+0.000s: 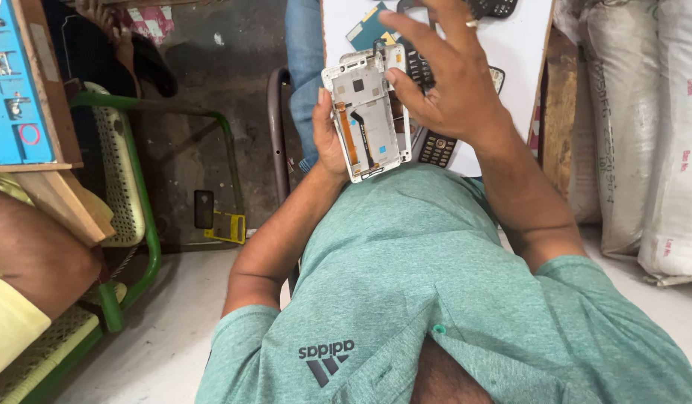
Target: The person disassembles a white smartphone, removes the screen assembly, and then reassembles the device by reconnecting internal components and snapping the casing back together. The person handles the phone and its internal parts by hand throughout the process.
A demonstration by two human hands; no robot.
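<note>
Green shirt, two hands, one phone frame.

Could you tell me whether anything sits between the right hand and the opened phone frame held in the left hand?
Nothing visible does. The left hand holds the white phone frame from its left edge, and the right hand already touches the frame's upper right edge with its fingers. The keypad phones lie behind the frame.

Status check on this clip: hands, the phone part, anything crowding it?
Left hand grips opened phone frame from its side. Right hand spread, fingertips on frame's upper edge. Keypad phones lie on white board directly beneath; nothing blocks the frame.
</note>
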